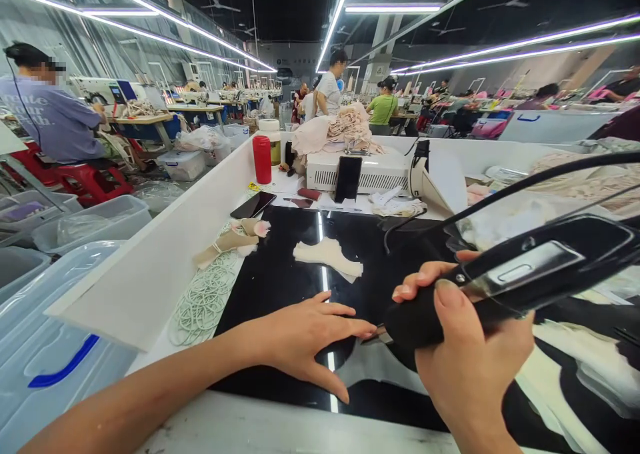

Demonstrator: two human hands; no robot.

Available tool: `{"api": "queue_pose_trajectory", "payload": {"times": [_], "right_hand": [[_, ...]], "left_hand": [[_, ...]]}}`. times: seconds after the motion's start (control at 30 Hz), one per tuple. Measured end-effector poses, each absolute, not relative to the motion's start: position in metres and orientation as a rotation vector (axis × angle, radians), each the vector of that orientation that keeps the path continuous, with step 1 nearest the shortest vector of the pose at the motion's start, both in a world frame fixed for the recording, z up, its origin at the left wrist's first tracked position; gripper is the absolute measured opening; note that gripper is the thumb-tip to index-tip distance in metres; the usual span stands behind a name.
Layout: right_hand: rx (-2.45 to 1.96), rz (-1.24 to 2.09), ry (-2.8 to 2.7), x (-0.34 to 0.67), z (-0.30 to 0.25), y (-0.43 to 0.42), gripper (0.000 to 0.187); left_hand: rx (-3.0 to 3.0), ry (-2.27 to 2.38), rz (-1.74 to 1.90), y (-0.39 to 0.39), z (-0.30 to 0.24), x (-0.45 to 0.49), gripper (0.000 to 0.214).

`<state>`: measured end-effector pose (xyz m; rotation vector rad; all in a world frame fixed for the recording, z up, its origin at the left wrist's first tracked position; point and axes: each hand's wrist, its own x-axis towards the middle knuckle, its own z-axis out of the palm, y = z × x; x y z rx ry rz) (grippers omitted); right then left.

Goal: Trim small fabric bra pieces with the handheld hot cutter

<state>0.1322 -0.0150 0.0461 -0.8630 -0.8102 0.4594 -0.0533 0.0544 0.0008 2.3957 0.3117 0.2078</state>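
Note:
My right hand [465, 354] is wrapped round a black corded hand tool [540, 261] with a silver plate on its side. The tool's exact kind is unclear, and its working end is partly hidden. On the glossy black board [280, 294] my left hand [315, 334] lies with its fingers spread, holding nothing. Its fingertips reach close to the tool's front end; I cannot tell whether they touch. Under the tool lies a greyish, thin sheet-like patch [375, 364]. Beyond my left hand rests a small stack of cream fabric pieces [327, 257].
Pale green rubber bands [205, 301], a tied fabric bundle [225, 244] and a phone [253, 205] lie at left. Behind stand a red bottle [261, 159], a white vented box [380, 174] and an upright phone [348, 179]. Cream pieces [545, 387] lie right. Other people sit at sewing machines.

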Motion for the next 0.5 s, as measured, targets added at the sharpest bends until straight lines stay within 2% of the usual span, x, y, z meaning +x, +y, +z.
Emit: {"api": "queue_pose_trajectory", "payload": {"times": [0.5], "right_hand": [[-0.859,0.473,-0.790,0.1278,0.0444,-0.0124,0.044]], "left_hand": [[2.410,0.332,0.222,0.0520,-0.0050,-0.0492,0.101]]}}
